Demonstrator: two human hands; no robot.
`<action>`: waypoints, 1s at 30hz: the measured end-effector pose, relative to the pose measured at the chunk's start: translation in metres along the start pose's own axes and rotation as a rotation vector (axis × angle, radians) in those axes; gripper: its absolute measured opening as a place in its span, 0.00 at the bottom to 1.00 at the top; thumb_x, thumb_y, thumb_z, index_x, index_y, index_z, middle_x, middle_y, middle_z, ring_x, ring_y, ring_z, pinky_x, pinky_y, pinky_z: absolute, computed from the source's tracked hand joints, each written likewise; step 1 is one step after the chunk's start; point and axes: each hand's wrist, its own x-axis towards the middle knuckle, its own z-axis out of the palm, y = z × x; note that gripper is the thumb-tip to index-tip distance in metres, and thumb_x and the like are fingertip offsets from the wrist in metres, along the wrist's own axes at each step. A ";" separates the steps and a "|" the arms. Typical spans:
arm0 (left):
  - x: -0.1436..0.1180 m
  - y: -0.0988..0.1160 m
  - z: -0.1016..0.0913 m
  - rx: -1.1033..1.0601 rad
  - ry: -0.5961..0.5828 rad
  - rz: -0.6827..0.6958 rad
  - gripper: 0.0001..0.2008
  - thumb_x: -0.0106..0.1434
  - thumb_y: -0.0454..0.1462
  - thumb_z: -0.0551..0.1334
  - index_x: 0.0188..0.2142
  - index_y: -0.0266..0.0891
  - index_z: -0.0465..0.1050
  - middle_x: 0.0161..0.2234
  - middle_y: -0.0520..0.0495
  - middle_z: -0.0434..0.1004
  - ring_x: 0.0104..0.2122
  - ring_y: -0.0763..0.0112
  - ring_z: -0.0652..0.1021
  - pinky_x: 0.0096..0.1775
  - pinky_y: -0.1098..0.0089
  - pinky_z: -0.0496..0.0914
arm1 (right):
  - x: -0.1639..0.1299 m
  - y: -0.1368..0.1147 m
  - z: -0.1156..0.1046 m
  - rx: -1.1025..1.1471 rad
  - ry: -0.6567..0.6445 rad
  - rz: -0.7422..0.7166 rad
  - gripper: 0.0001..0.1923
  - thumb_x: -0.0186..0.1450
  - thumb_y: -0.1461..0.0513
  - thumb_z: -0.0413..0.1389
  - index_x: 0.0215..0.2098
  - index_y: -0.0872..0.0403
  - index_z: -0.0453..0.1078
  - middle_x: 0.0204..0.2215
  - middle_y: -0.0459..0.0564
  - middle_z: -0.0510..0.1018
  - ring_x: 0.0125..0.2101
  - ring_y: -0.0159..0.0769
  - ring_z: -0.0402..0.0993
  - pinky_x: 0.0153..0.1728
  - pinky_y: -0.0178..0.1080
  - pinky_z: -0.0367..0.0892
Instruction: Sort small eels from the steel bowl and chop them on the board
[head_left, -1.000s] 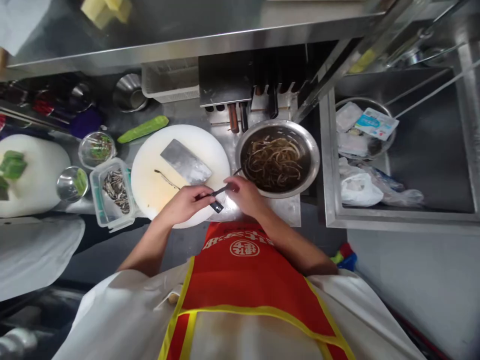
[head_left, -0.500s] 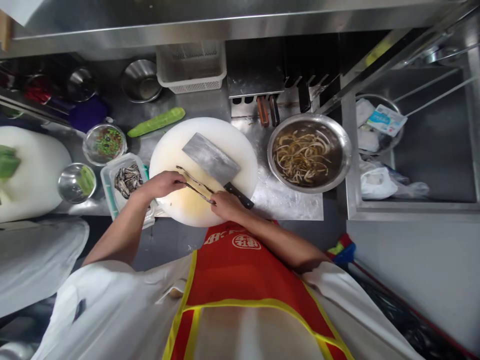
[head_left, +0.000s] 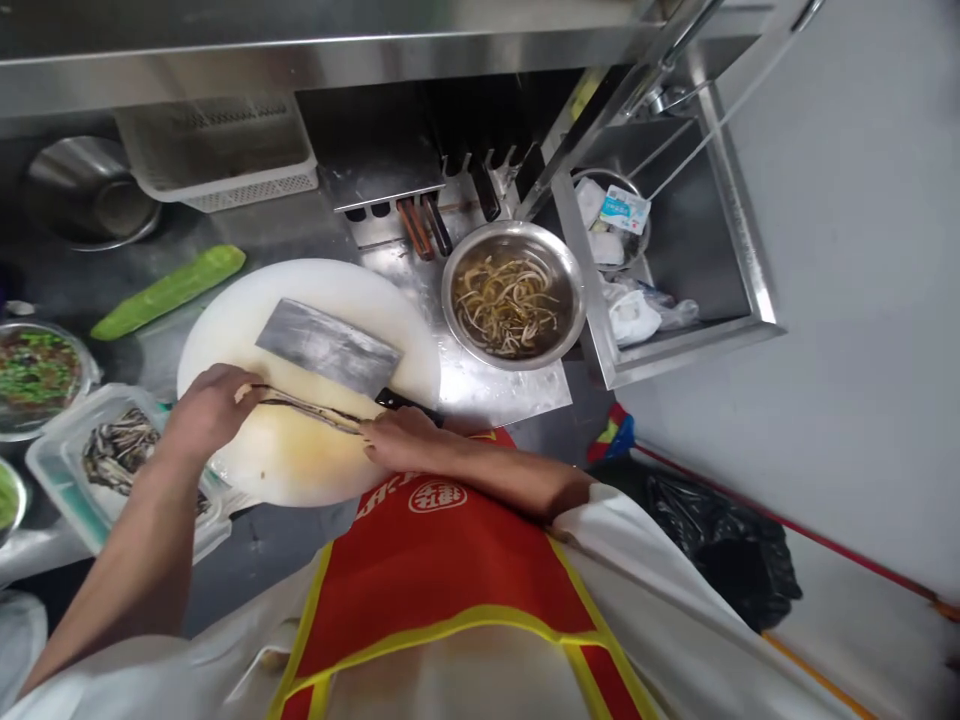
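Note:
My left hand [head_left: 206,410] and my right hand [head_left: 401,445] each pinch one end of a long dark eel strip [head_left: 311,408], stretched flat across the round white cutting board [head_left: 315,295]. A steel cleaver [head_left: 326,347] lies on the board just behind the strip, its black handle beside my right hand. A steel bowl [head_left: 564,262] with pale and dark eel strips in liquid stands to the right of the board.
A cucumber [head_left: 169,292] lies left of the board. A plastic tub of dark strips [head_left: 112,450] and a bowl of chopped greens [head_left: 37,368] sit at the left. Knife rack [head_left: 420,215], white basket [head_left: 217,150], sink [head_left: 667,250] with bags, black bin bag [head_left: 720,560] on the floor.
Both hands carried a strip from beside the steel bowl onto the board and pulled it out straight next to an earlier one. The camera view swung to the right.

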 end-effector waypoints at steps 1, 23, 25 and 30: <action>0.001 0.008 -0.002 -0.019 0.032 -0.014 0.16 0.68 0.45 0.51 0.43 0.40 0.73 0.46 0.42 0.76 0.50 0.60 0.74 0.56 0.63 0.66 | -0.010 0.010 -0.010 0.011 0.042 -0.007 0.13 0.68 0.60 0.50 0.45 0.53 0.75 0.43 0.56 0.82 0.41 0.46 0.79 0.36 0.40 0.70; 0.159 0.275 -0.001 -0.975 -0.001 0.437 0.14 0.62 0.40 0.64 0.46 0.39 0.76 0.47 0.42 0.79 0.46 0.62 0.78 0.50 0.61 0.71 | -0.088 0.189 -0.158 0.645 0.467 0.038 0.06 0.60 0.60 0.60 0.30 0.56 0.72 0.28 0.47 0.79 0.32 0.33 0.75 0.37 0.36 0.67; 0.169 0.291 -0.001 -1.222 -0.109 0.473 0.18 0.59 0.40 0.67 0.49 0.38 0.74 0.48 0.41 0.79 0.48 0.61 0.78 0.51 0.60 0.71 | -0.098 0.184 -0.169 0.841 0.492 -0.023 0.06 0.60 0.60 0.61 0.31 0.56 0.71 0.28 0.46 0.79 0.31 0.32 0.75 0.38 0.36 0.68; 0.166 0.310 -0.007 -1.599 -0.262 0.454 0.18 0.57 0.43 0.71 0.44 0.37 0.74 0.37 0.45 0.80 0.37 0.69 0.80 0.41 0.66 0.74 | -0.106 0.171 -0.172 1.130 0.529 0.004 0.13 0.57 0.58 0.65 0.36 0.55 0.71 0.23 0.43 0.76 0.25 0.30 0.74 0.30 0.36 0.73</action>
